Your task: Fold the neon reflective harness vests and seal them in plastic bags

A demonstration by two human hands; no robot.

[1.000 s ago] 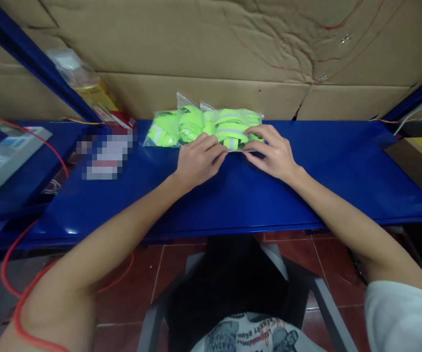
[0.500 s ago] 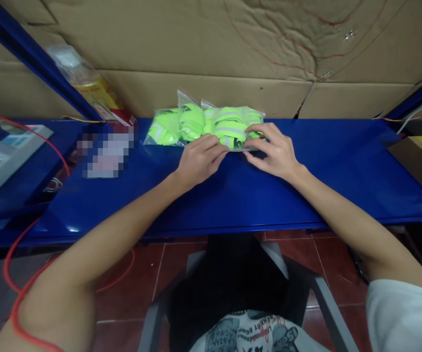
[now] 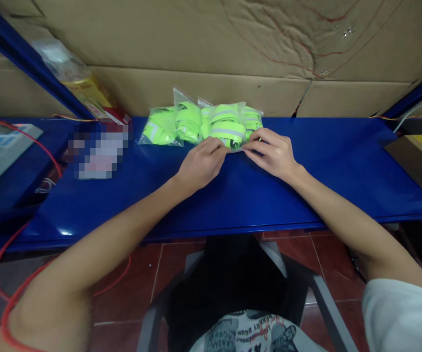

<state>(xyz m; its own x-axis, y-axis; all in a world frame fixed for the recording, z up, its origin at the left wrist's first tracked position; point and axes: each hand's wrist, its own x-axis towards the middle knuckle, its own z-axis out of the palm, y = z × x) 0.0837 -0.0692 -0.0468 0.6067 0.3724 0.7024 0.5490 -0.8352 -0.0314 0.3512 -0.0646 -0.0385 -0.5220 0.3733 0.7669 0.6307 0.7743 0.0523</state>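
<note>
- Brown cardboard panelling [image 3: 152, 39] backs a glossy blue metal-looking tabletop [image 3: 306, 195].
- Near its back edge, between both hands, lies a clear plastic bag of coiled neon-green straps with silver stripes [image 3: 227, 131].
- Left hand [image 3: 202, 160]: fingers curled, thumb and fingertips pinching the bag's near edge.
- Right hand [image 3: 274, 151]: thumb and forefinger nearly together, gripping that same edge.
- Similar bags of neon-green straps [image 3: 188, 120] sit just beside it, leftward.

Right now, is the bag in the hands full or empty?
Full: coiled green bands show through the clear bag; left hand and right hand hold its near edge.
</note>
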